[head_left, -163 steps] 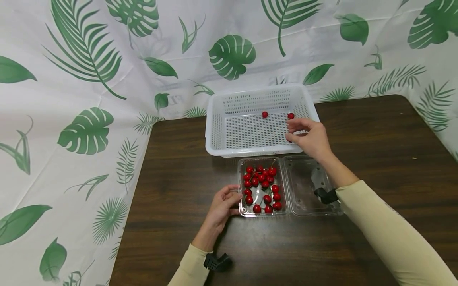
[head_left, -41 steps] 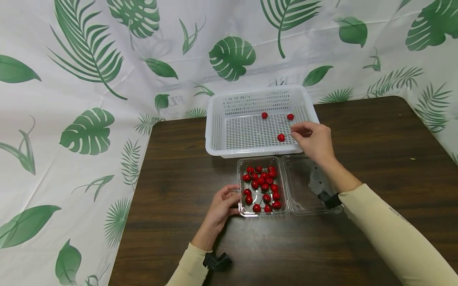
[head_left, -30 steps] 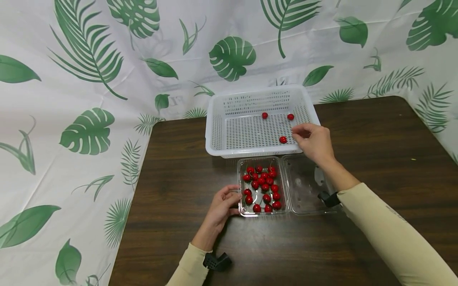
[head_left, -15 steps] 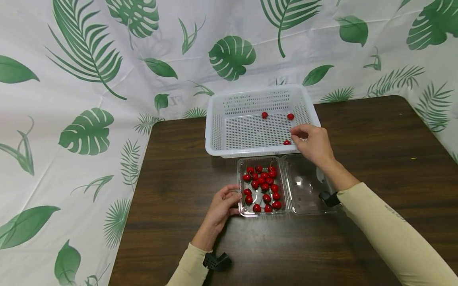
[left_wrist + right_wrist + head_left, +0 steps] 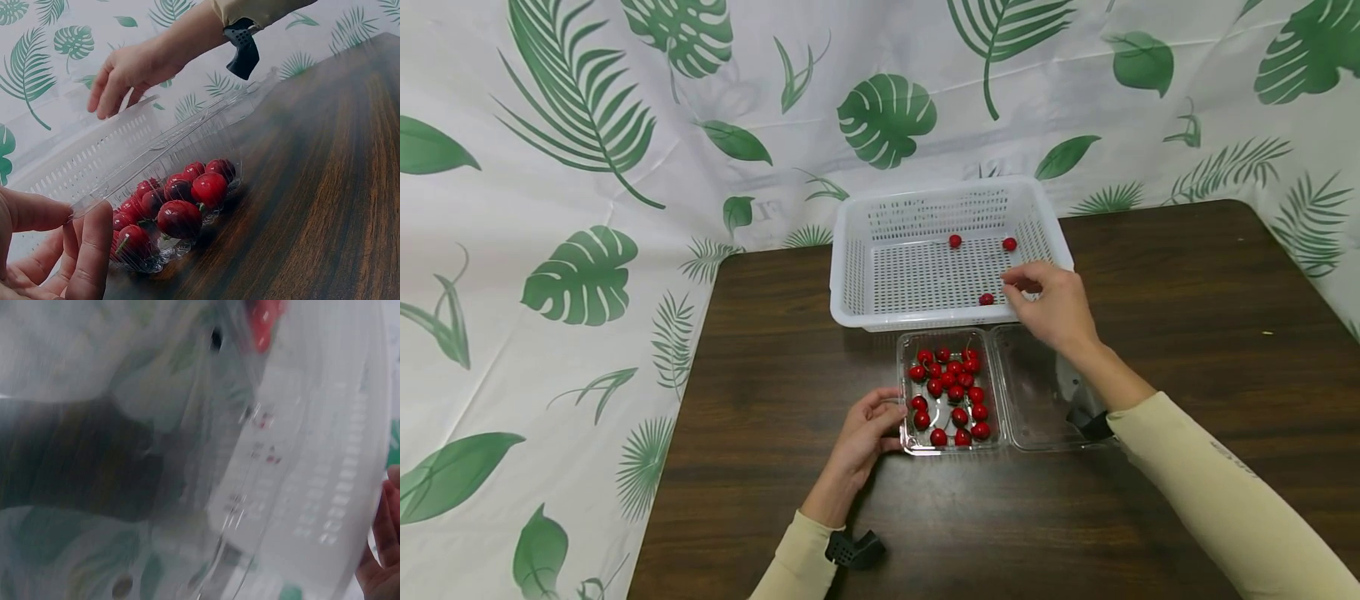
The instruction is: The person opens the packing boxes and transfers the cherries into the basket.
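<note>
My left hand (image 5: 865, 425) pinches the left rim of a clear plastic clamshell container (image 5: 150, 150), thumb above and fingers below. Several red cherries (image 5: 179, 219) lie in its left half; the hinged lid (image 5: 1033, 392) lies spread out to the right. Over the front right of a white perforated basket (image 5: 925, 320) is my right hand (image 5: 1051, 304), thumb and index finger bent toward each other. Just left of those fingertips is a cherry (image 5: 987, 298), low behind the front rim. I cannot tell whether the fingers hold its stem.
Two more cherries lie in the basket, one at the back middle (image 5: 955, 241) and one at the back right (image 5: 1009, 244). A leaf-printed cloth (image 5: 700, 192) hangs behind the dark wooden table (image 5: 760, 375). The right forearm crosses over the lid.
Near the right fingertips, the cherry shifts forward and right, then back left. The right hand moves slightly left and down. My left hand keeps its grip; the container stays put.
</note>
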